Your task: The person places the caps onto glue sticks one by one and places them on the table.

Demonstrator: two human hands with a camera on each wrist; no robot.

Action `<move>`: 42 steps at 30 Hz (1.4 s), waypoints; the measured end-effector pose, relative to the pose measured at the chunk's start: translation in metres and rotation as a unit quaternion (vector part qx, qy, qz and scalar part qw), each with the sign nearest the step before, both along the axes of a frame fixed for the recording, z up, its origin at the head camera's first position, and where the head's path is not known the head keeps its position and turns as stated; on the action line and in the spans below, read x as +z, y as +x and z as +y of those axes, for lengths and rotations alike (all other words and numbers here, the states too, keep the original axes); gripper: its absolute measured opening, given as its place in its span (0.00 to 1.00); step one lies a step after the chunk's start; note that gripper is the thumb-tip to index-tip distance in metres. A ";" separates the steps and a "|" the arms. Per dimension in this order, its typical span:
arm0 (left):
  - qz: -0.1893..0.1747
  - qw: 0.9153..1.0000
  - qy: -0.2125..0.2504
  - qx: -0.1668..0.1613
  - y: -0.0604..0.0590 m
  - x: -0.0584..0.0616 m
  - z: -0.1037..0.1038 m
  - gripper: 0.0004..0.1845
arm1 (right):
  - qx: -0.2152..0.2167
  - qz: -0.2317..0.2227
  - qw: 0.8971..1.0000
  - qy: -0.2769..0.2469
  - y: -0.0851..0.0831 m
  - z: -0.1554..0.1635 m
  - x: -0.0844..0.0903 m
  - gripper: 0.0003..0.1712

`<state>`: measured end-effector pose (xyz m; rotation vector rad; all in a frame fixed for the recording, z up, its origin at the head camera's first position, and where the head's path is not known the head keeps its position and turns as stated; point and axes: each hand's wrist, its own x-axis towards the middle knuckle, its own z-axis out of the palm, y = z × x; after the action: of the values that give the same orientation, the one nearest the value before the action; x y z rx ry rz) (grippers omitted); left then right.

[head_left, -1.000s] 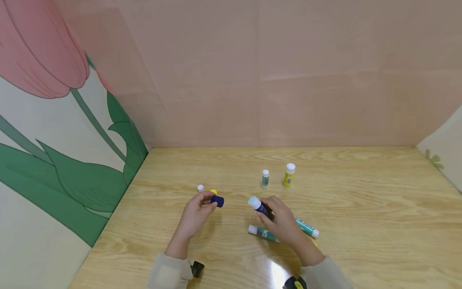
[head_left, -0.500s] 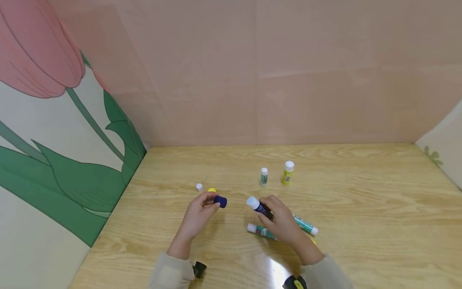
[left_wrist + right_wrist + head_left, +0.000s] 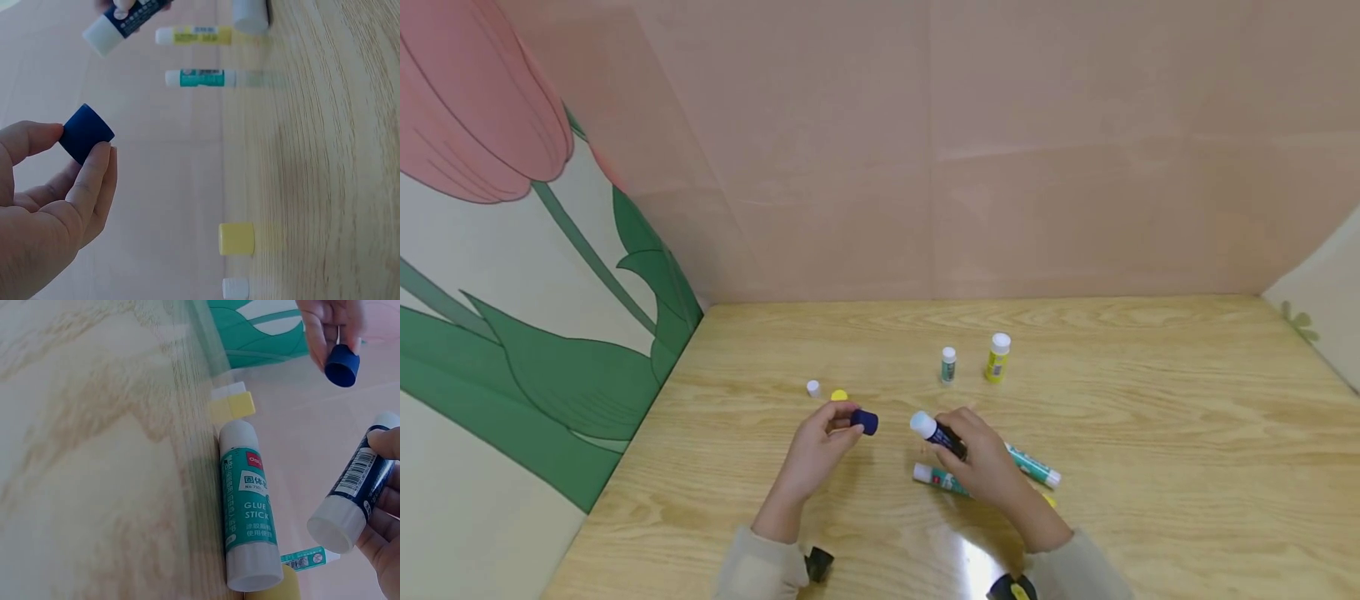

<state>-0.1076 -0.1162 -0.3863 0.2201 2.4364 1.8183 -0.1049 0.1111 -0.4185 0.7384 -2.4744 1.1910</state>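
Observation:
My left hand (image 3: 848, 420) pinches a small dark blue cap (image 3: 865, 422) between thumb and forefinger; the left wrist view shows the same cap (image 3: 86, 133) held clear of the table. My right hand (image 3: 964, 437) grips a dark blue glue stick (image 3: 936, 432), its white end pointing left toward the cap. A short gap separates cap and stick. In the right wrist view the stick (image 3: 355, 490) lies in my fingers, with the cap (image 3: 342, 365) above it.
On the wooden table (image 3: 1150, 433), a green glue stick (image 3: 934, 477) and another (image 3: 1034, 467) lie by my right hand. Two small sticks, green (image 3: 948, 364) and yellow (image 3: 997, 358), stand upright further back. A white cap (image 3: 813, 387) and a yellow cap (image 3: 839, 396) sit left.
My left hand has carried the blue cap a little to the right, and the stick's white end has edged left, so the gap between them has narrowed.

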 end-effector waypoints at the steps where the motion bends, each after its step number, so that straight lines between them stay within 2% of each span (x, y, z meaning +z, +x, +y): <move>1: 0.000 1.000 -0.001 -0.001 0.000 0.000 0.000 0.15 | 0.001 -0.002 1.000 0.000 0.000 0.000 0.000 0.15; 7: 0.002 1.000 -0.010 -0.005 0.003 0.002 0.001 0.16 | 0.008 -0.022 1.000 0.003 0.002 -0.001 0.001 0.13; 14: -0.008 1.000 0.005 -0.008 0.002 0.001 0.004 0.15 | 0.011 -0.021 1.000 0.006 0.002 0.000 0.000 0.14; 19: -0.003 1.000 0.011 -0.014 0.003 0.003 0.006 0.16 | 0.013 -0.022 1.000 0.010 0.001 0.000 0.000 0.14; 28: 0.001 1.000 0.010 -0.017 0.012 0.022 0.015 0.14 | 0.018 -0.013 1.000 0.010 0.002 -0.001 0.000 0.14; 36: -0.002 1.000 0.005 -0.023 0.005 0.002 0.012 0.16 | 0.020 -0.012 1.000 0.018 0.002 -0.002 0.000 0.14; 42: -0.008 1.000 0.001 -0.027 0.003 -0.001 0.012 0.16 | 0.022 -0.013 0.999 0.024 0.002 -0.002 0.001 0.15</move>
<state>-0.1042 -0.1037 -0.3874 0.2678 2.3946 1.7938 -0.1034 0.1095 -0.4179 0.7988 -2.5280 1.1671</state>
